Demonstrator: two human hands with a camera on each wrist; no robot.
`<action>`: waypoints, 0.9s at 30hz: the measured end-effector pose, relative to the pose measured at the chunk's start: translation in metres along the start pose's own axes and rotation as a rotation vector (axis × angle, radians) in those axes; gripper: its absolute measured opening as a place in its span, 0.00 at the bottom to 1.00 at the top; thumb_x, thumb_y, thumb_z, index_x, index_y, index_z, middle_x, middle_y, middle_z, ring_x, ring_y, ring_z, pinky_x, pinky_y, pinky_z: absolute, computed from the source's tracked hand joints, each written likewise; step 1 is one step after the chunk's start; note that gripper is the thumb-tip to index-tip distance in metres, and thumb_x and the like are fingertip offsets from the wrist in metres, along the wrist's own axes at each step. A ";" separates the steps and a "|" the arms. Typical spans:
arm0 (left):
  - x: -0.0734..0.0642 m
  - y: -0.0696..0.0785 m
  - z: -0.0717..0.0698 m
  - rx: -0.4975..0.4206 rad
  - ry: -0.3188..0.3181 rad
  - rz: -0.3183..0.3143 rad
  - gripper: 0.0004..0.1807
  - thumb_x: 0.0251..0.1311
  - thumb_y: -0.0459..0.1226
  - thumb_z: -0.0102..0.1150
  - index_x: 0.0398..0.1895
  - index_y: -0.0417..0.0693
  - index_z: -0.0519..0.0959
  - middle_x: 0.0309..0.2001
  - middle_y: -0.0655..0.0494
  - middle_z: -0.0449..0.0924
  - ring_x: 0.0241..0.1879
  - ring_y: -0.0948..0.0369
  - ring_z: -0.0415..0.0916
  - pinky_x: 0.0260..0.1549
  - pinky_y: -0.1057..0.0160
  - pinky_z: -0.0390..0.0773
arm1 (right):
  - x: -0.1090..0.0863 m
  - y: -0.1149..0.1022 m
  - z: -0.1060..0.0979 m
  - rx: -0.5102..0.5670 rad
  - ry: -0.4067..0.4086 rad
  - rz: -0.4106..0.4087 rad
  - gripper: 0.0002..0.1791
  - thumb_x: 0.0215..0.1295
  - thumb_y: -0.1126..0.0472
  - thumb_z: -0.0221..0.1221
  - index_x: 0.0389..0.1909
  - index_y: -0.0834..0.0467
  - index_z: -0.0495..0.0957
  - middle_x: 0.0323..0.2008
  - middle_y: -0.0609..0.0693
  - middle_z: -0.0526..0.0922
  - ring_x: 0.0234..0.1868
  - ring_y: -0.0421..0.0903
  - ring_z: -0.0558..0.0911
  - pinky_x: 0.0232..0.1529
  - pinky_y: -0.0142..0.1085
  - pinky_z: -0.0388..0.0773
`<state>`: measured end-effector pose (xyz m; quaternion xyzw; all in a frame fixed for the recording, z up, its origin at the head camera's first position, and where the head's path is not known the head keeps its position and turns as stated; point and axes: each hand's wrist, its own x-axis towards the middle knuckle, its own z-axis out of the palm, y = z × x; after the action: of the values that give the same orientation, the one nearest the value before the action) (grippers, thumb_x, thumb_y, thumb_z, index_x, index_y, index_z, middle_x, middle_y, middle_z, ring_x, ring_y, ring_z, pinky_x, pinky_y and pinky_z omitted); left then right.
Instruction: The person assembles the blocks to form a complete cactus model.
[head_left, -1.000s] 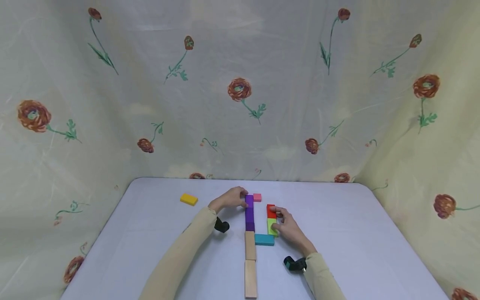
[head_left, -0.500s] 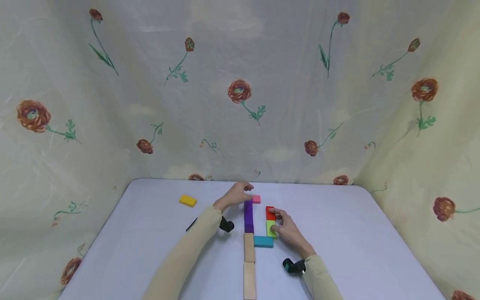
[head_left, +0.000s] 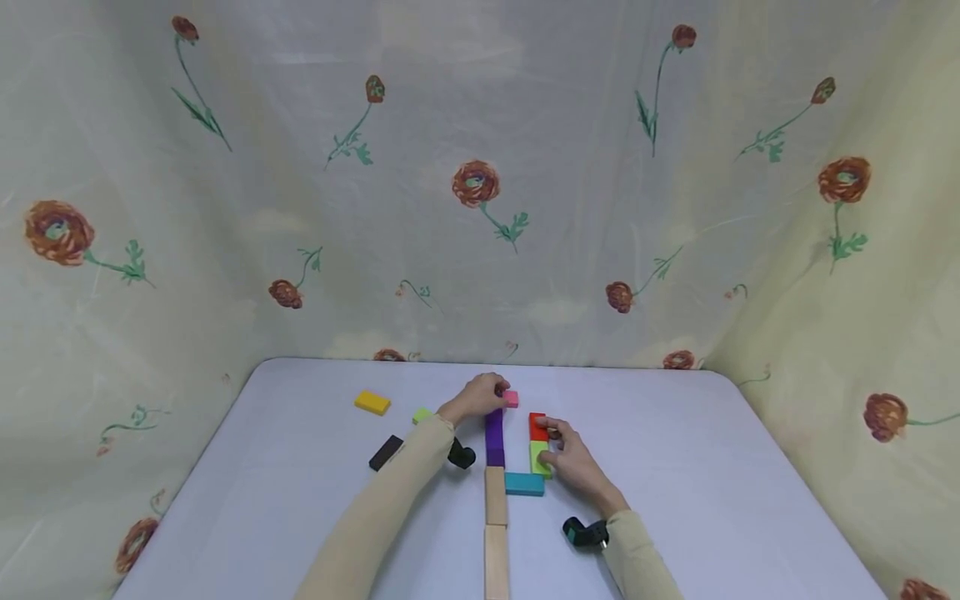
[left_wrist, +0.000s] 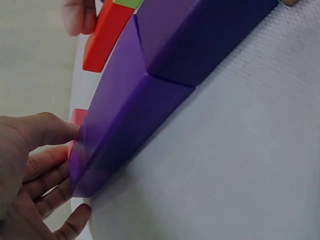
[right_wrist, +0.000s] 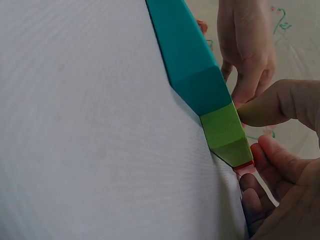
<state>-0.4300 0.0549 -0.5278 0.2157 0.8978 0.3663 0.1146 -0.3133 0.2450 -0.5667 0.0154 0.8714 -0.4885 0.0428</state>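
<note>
At a white-covered counter (head_left: 667, 500), my two hands work at opposite sides of a layout of colored blocks. My left hand (head_left: 474, 396), thumb and fingers partly bent, is at the far end of a straight row of purple blocks (head_left: 495, 442), its thumb against the last of them and its fingertips close by a small pink block (head_left: 512, 400) just right of that end; I cannot tell whether it has a grip on either. My right hand (head_left: 575, 460), its thumb parted from loosely bent fingers, touches a lime-green block (head_left: 536, 454) with the thumb and a red block (head_left: 536, 427) with the fingers. Those two lie end to end, the red one farther from me, and the lime-green one meets a teal block (head_left: 524, 484) set crosswise. The teal block's left end is at the side of the farther of two plain wooden blocks (head_left: 496, 558), which carry the purple row's line toward me. Off to the left, well apart from the layout, lie a yellow block (head_left: 372, 402), a dark block (head_left: 385, 453) and a second lime-green piece (head_left: 421, 414), partly hidden by my cream sleeve (head_left: 378, 508). A flower-patterned curtain (head_left: 570, 208) hangs behind.
</note>
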 end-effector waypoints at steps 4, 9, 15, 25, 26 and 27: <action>0.000 0.001 0.002 0.016 0.011 0.000 0.19 0.62 0.35 0.60 0.55 0.38 0.77 0.48 0.47 0.79 0.42 0.58 0.73 0.47 0.60 0.77 | 0.000 0.001 0.001 0.000 -0.002 0.003 0.34 0.55 0.66 0.60 0.65 0.54 0.65 0.63 0.59 0.67 0.62 0.59 0.66 0.64 0.59 0.62; 0.001 0.001 0.003 0.021 0.021 -0.009 0.18 0.62 0.36 0.60 0.54 0.40 0.78 0.47 0.48 0.78 0.41 0.59 0.72 0.46 0.62 0.77 | 0.000 0.000 0.001 0.013 -0.002 0.007 0.34 0.55 0.66 0.60 0.65 0.53 0.65 0.63 0.58 0.67 0.62 0.59 0.66 0.64 0.58 0.62; 0.002 0.001 0.004 0.010 0.024 -0.011 0.18 0.62 0.35 0.59 0.54 0.38 0.77 0.48 0.47 0.78 0.41 0.58 0.72 0.47 0.60 0.78 | -0.001 -0.001 0.000 0.010 -0.002 0.001 0.34 0.54 0.66 0.60 0.65 0.53 0.66 0.62 0.59 0.67 0.61 0.58 0.67 0.63 0.58 0.62; 0.002 -0.001 -0.002 -0.029 0.070 0.014 0.19 0.63 0.36 0.59 0.55 0.38 0.77 0.52 0.46 0.77 0.48 0.56 0.74 0.49 0.58 0.78 | -0.004 -0.003 -0.001 0.015 0.001 -0.011 0.33 0.55 0.67 0.60 0.65 0.55 0.66 0.63 0.59 0.67 0.62 0.57 0.66 0.65 0.57 0.61; 0.003 -0.001 -0.004 -0.035 0.080 0.017 0.19 0.63 0.36 0.59 0.55 0.38 0.77 0.52 0.46 0.77 0.49 0.56 0.74 0.50 0.58 0.77 | -0.004 -0.003 -0.001 0.016 0.002 -0.014 0.33 0.55 0.67 0.60 0.65 0.55 0.66 0.63 0.59 0.67 0.62 0.57 0.66 0.65 0.57 0.61; 0.003 -0.002 -0.006 -0.042 0.089 0.020 0.19 0.63 0.36 0.59 0.55 0.38 0.77 0.52 0.46 0.77 0.50 0.55 0.74 0.50 0.58 0.77 | -0.004 -0.003 -0.001 0.015 0.004 -0.017 0.33 0.55 0.68 0.60 0.65 0.55 0.66 0.63 0.58 0.67 0.62 0.57 0.66 0.65 0.57 0.61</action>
<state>-0.4355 0.0513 -0.5248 0.2057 0.8921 0.3952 0.0756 -0.3096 0.2445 -0.5628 0.0092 0.8679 -0.4953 0.0368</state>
